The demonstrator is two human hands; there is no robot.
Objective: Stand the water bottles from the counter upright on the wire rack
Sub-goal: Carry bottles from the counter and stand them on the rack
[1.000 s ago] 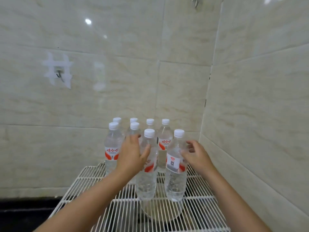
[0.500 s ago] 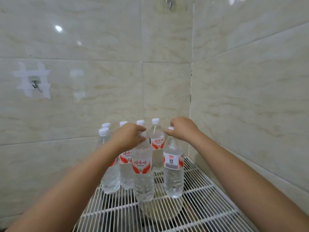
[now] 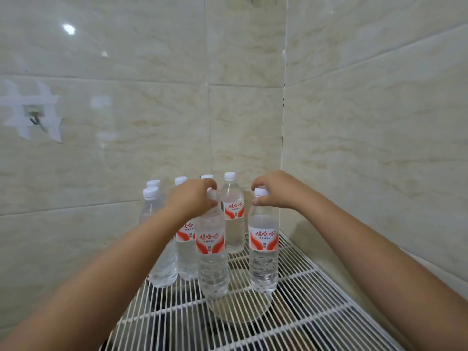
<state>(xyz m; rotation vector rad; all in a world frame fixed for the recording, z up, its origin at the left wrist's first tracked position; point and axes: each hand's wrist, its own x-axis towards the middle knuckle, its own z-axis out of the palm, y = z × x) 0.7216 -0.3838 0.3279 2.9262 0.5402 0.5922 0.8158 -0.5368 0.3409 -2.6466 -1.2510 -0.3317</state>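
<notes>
Nearest of all is the white wire rack, its bars running out from under both forearms, with a round pale dish-like shape showing through the wires below the front bottles. Straight under the left hand stands the front-left bottle, upright on the rack; the fingers are curled over its cap and neck, gripping it from above — the cap itself is mostly hidden under them. Under the right hand stands the front-right bottle, also upright, well apart from the other; the thumb and fingertips pinch its white cap. Just behind the left fingers a bottle with a red label is pressed close to the gripped one, and to the left of that wrist stands another bottle with its cap clear. Between the two hands, a little farther back, a tall bottle stands free. Beyond the knuckles a few more white caps peek out along the tiled wall — and far off to the left of the fingers, a taped wall hook.
</notes>
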